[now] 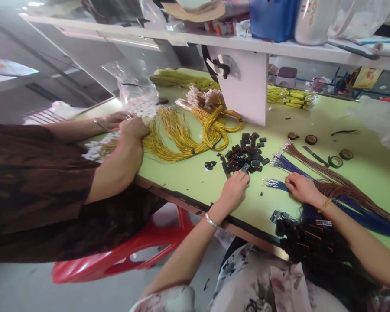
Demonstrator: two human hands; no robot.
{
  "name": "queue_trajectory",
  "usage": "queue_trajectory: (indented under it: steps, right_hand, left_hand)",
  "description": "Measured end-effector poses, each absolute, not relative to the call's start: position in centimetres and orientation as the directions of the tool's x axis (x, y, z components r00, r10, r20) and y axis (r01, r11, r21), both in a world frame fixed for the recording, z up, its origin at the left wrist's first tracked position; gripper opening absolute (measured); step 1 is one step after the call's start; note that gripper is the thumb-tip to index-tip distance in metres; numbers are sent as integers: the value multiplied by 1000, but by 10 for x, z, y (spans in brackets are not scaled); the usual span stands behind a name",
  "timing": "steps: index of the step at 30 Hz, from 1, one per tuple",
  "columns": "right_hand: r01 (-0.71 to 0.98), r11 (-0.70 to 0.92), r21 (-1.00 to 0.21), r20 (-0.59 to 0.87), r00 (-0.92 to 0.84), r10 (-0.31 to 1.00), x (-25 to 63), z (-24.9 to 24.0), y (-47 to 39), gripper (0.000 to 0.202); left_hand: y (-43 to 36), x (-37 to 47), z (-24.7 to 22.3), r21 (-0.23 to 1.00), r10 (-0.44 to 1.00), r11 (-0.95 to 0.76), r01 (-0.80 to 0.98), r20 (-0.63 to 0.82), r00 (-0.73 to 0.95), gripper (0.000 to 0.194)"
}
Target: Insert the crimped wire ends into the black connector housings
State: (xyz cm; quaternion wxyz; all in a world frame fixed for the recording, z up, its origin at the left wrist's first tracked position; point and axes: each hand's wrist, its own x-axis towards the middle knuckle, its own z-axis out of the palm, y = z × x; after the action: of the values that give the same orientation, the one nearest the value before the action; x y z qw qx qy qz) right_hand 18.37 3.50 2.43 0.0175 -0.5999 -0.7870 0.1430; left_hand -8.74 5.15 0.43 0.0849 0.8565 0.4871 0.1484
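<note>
My left hand reaches the near edge of a pile of small black connector housings. Its fingers are pinched together against one black connector housing at that edge. To the right, my right hand is closed on a few blue wires, whose bare metal terminals point left toward the pile. Beyond that hand lie a larger bundle of blue wires and a bundle of brown wires, also with metal terminals. Several black connectors with wires are heaped at the table's front edge by my right forearm.
A co-worker's hands are at the left, among yellow wire bundles and white connectors. Tape rolls and a utility knife lie right of the pile. A white upright panel supports a loaded shelf. A red stool stands below.
</note>
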Motion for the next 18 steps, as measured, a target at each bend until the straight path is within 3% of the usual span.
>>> queue_trajectory:
  steps: [2, 4, 6, 8, 12, 15, 18]
  right_hand:
    - [929, 264, -260, -139, -306, 942, 185, 23, 36, 18]
    - [933, 299, -199, -116, -326, 938, 186, 22, 36, 18]
    - [939, 322, -120, -113, -335, 935, 187, 23, 35, 17]
    - [937, 332, -110, -118, -344, 932, 188, 24, 35, 16]
    - [914, 347, -209, -113, -376, 920, 189, 24, 36, 13]
    - [914, 327, -239, -105, -359, 927, 192, 24, 36, 15]
    - [912, 284, -297, -44, -310, 950, 194, 27, 35, 14]
  left_hand:
    - [49, -83, 8, 385, 888, -457, 802, 245, 389, 10]
    - [47, -76, 13, 596, 926, -374, 711, 278, 254, 11]
    - [47, -65, 18, 847, 966, -258, 465, 211, 151, 14]
    - [49, -51, 22, 985, 989, -103, 135, 87, 121, 20]
    - [58, -23, 25, 926, 972, 215, -311, -170, 164, 28]
    - [64, -9, 21, 783, 927, 374, -497, -301, 223, 20]
    - [67, -2, 13, 695, 914, 404, -594, -339, 224, 19]
